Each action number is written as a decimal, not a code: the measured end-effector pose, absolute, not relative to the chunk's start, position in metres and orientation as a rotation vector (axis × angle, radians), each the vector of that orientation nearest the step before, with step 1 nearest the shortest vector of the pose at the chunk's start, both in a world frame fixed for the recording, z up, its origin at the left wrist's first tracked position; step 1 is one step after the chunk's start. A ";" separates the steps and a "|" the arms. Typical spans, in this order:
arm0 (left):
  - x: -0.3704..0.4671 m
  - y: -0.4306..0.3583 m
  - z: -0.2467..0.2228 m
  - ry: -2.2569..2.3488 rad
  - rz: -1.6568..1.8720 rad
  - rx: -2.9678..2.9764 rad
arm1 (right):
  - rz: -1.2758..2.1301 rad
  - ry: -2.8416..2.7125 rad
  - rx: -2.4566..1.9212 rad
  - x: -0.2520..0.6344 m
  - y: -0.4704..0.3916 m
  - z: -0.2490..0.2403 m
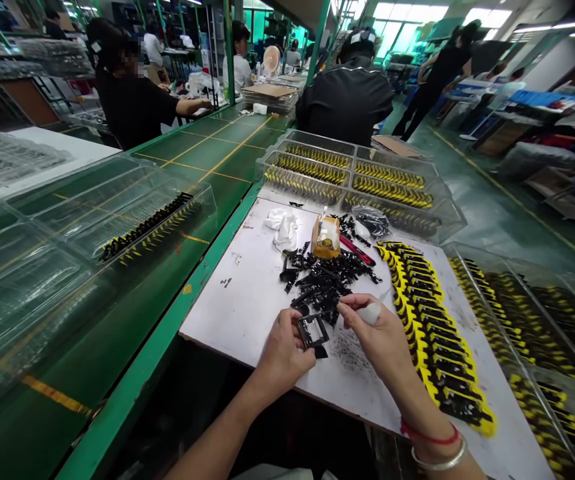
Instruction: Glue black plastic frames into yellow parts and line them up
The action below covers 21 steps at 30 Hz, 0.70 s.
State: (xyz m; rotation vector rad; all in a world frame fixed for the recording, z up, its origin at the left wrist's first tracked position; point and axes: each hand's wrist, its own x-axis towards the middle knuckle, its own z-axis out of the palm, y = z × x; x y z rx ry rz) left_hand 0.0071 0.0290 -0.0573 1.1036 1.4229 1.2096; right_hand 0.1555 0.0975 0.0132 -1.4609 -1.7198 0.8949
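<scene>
My left hand [286, 353] is closed around a small black rectangular frame [312, 331], holding it above the front part of the white board. Just to the right, my right hand [375, 333] has its fingers pinched, with a small translucent white bottle [370, 311] with a thin nozzle held in the same hand. Whether the fingertips also pinch a small part is too small to tell. Beyond both hands lies a pile of loose black parts [325, 273]. A long row of yellow and black parts [432, 327] lies to the right of my right hand.
The white board [227, 293] carries crumpled white tissue [283, 228], an orange-brown container [325, 237] and a red tool [356, 251]. Clear trays of yellow and black parts stand behind and right. Left is a green conveyor [167, 293] with clear trays. Several people are beyond.
</scene>
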 end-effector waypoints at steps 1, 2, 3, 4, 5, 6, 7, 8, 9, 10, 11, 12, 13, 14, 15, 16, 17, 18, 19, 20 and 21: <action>0.007 0.029 -0.058 1.419 1.213 1.107 | 0.885 -1.717 -1.463 0.157 0.097 0.013; 0.007 0.029 -0.058 1.417 1.213 1.111 | 0.879 -1.711 -1.465 0.159 0.096 0.014; 0.007 0.029 -0.058 1.416 1.210 1.115 | 0.878 -1.702 -1.470 0.162 0.095 0.015; 0.007 0.029 -0.058 1.417 1.207 1.117 | 0.880 -1.691 -1.479 0.164 0.093 0.016; 0.006 0.029 -0.057 1.414 1.205 1.118 | 0.885 -1.680 -1.490 0.166 0.092 0.017; 0.006 0.029 -0.056 1.407 1.205 1.118 | 0.890 -1.671 -1.502 0.169 0.090 0.019; 0.006 0.029 -0.055 1.396 1.205 1.116 | 0.894 -1.668 -1.517 0.171 0.087 0.020; 0.006 0.029 -0.055 1.390 1.204 1.114 | 0.898 -1.668 -1.532 0.173 0.085 0.021; 0.006 0.029 -0.054 1.389 1.203 1.114 | 0.902 -1.671 -1.546 0.175 0.083 0.022; 0.005 0.028 -0.053 1.389 1.199 1.114 | 0.909 -1.676 -1.557 0.177 0.080 0.022; 0.005 0.028 -0.053 1.391 1.196 1.113 | 0.921 -1.681 -1.564 0.178 0.078 0.022; 0.005 0.028 -0.052 1.392 1.194 1.112 | 0.935 -1.683 -1.567 0.180 0.076 0.021; 0.005 0.028 -0.052 1.390 1.192 1.112 | 0.950 -1.682 -1.567 0.181 0.074 0.020; 0.004 0.028 -0.051 1.387 1.189 1.113 | 0.962 -1.683 -1.565 0.181 0.072 0.018; 0.004 0.028 -0.051 1.385 1.186 1.115 | 0.970 -1.684 -1.564 0.182 0.071 0.017; 0.004 0.028 -0.051 1.386 1.184 1.117 | 0.975 -1.688 -1.563 0.181 0.070 0.015; 0.004 0.027 -0.050 1.389 1.184 1.120 | 0.976 -1.690 -1.562 0.181 0.069 0.014; 0.003 0.027 -0.050 1.393 1.183 1.121 | 0.976 -1.693 -1.559 0.180 0.069 0.013; 0.004 0.027 -0.050 1.397 1.182 1.119 | 0.974 -1.696 -1.557 0.180 0.068 0.012; 0.004 0.027 -0.050 1.400 1.182 1.117 | 0.969 -1.701 -1.556 0.179 0.068 0.011; 0.004 0.027 -0.051 1.403 1.181 1.116 | 0.959 -1.708 -1.556 0.178 0.067 0.010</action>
